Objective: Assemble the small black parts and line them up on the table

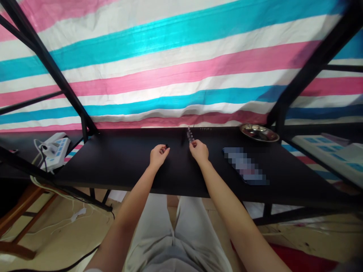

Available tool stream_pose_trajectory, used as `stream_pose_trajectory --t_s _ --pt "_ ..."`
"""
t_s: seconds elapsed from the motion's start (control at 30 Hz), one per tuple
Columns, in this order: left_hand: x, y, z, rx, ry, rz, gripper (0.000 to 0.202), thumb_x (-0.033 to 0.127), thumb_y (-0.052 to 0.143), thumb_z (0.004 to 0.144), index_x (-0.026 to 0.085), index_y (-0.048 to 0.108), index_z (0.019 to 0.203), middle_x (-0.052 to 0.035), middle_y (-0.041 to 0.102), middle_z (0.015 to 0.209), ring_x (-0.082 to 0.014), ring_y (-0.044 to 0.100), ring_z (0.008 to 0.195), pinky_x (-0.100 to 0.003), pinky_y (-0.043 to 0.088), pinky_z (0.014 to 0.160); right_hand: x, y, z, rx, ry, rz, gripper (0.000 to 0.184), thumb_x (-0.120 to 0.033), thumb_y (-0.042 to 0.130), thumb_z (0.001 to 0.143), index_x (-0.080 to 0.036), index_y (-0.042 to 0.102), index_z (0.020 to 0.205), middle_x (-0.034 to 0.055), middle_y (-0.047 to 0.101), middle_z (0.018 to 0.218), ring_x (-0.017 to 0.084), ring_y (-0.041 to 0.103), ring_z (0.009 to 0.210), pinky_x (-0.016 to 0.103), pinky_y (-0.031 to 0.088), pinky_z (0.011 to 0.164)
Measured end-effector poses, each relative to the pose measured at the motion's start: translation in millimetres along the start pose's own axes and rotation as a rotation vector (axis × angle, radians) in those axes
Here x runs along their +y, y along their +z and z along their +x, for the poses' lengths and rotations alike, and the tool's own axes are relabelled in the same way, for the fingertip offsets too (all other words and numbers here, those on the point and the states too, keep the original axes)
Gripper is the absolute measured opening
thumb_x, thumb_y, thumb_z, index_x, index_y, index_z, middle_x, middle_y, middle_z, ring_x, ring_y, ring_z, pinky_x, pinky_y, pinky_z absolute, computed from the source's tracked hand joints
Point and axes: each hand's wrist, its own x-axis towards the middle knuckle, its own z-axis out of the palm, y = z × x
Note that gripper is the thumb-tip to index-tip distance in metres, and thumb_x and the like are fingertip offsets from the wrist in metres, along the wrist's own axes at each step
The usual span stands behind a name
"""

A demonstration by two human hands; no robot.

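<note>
One pink, white and turquoise striped sheet (170,75) hangs behind a black desktop (119,166), where both hands work near the middle. Rightward, well apart from them, lie a flat blue-edged slab (245,166), its face pixelated, and, near the far edge, a round shiny metal dish (265,135). The right hand (200,152) has thumb and fingers pinched on the near end of a clear knobbed strip (189,133); the strip's long axis runs away from the wearer, leaning slightly left, so its free end points toward the sheet. The left hand (158,155) is farther from it, with bare desktop between, its fingers curled and seemingly closed on a small black piece (167,146) at their tips, on the side facing the right hand. What that piece is, I cannot tell.
</note>
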Motion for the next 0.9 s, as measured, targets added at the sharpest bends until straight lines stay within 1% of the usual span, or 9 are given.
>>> stream_pose_trajectory --t_s 0.1,0.17,0.23,0.33,0.4,0.47,0.6,0.73,0.9 --pt "2 4.5 0 -0.017 0.007 0.004 0.021 0.036 0.058 0.072 0.016 0.062 0.078 0.0004 0.054 0.064 -0.0088 0.043 0.053 -0.022 0.038 0.057 4 5 3 0.02 -0.004 -0.032 0.016 -0.03 0.051 0.077 -0.02 0.063 0.079 0.0068 0.065 0.077 0.019 0.057 0.07 0.028 0.039 0.06" --pt "5 10.2 0 -0.051 0.026 0.011 0.02 0.035 0.058 0.073 0.016 0.062 0.079 0.0002 0.055 0.065 -0.009 0.044 0.053 -0.023 0.038 0.057 6 8 5 0.029 -0.002 -0.046 0.016 -0.03 0.051 0.076 -0.02 0.064 0.078 0.0073 0.064 0.076 0.019 0.057 0.069 0.028 0.039 0.059" --pt "9 17.9 2 -0.107 0.075 0.044 0.019 0.033 0.059 0.073 0.017 0.063 0.08 -0.0001 0.056 0.066 -0.0093 0.045 0.054 -0.023 0.039 0.058 7 9 5 0.027 -0.003 -0.051 0.017 -0.03 0.051 0.077 -0.02 0.064 0.079 0.0074 0.064 0.075 0.019 0.057 0.069 0.028 0.039 0.059" --pt "16 31.9 10 -0.193 0.187 0.126 0.015 0.029 0.06 0.073 0.017 0.064 0.082 -0.0009 0.056 0.068 -0.0109 0.047 0.059 -0.024 0.039 0.061 8 9 5 0.014 -0.008 -0.067 0.018 -0.03 0.05 0.078 -0.02 0.064 0.082 0.0074 0.064 0.075 0.021 0.058 0.071 0.029 0.039 0.06" --pt "18 42.2 18 -0.211 0.227 0.177 0.012 0.027 0.059 0.074 0.017 0.064 0.08 -0.0015 0.056 0.069 -0.0124 0.048 0.063 -0.025 0.039 0.064 8 8 5 -0.004 -0.005 -0.087 0.018 -0.031 0.051 0.078 -0.019 0.064 0.084 0.0075 0.064 0.077 0.022 0.059 0.073 0.03 0.04 0.062" --pt "19 52.1 27 -0.194 0.204 0.225 0.011 0.026 0.06 0.074 0.017 0.064 0.078 -0.0022 0.056 0.07 -0.0136 0.049 0.065 -0.026 0.039 0.065 9 7 5 -0.024 -0.001 -0.098 0.019 -0.032 0.052 0.077 -0.019 0.063 0.085 0.0077 0.064 0.078 0.022 0.059 0.075 0.031 0.04 0.064" --pt "17 66.5 39 -0.17 0.106 0.324 0.012 0.028 0.061 0.074 0.017 0.065 0.076 -0.004 0.057 0.073 -0.0161 0.051 0.069 -0.028 0.039 0.067 11 6 6 -0.048 -0.014 -0.086 0.022 -0.034 0.055 0.076 -0.018 0.062 0.09 0.0083 0.063 0.08 0.022 0.059 0.078 0.031 0.042 0.066" --pt "19 72.8 42 -0.186 0.05 0.443 0.015 0.031 0.06 0.075 0.018 0.067 0.079 -0.0057 0.06 0.081 -0.0197 0.054 0.08 -0.031 0.039 0.073 12 5 6 -0.065 -0.03 -0.103 0.025 -0.031 0.056 0.076 -0.015 0.06 0.094 0.0096 0.062 0.083 0.022 0.058 0.081 0.031 0.042 0.069" --pt "24 75.7 40 -0.235 -0.018 0.603 0.017 0.034 0.058 0.077 0.02 0.067 0.082 -0.0042 0.061 0.088 -0.0199 0.053 0.087 -0.033 0.039 0.077 9 0 5 -0.126 -0.04 -0.187 0.026 -0.03 0.053 0.078 -0.015 0.061 0.096 0.0103 0.062 0.092 0.022 0.057 0.088 0.03 0.041 0.073"
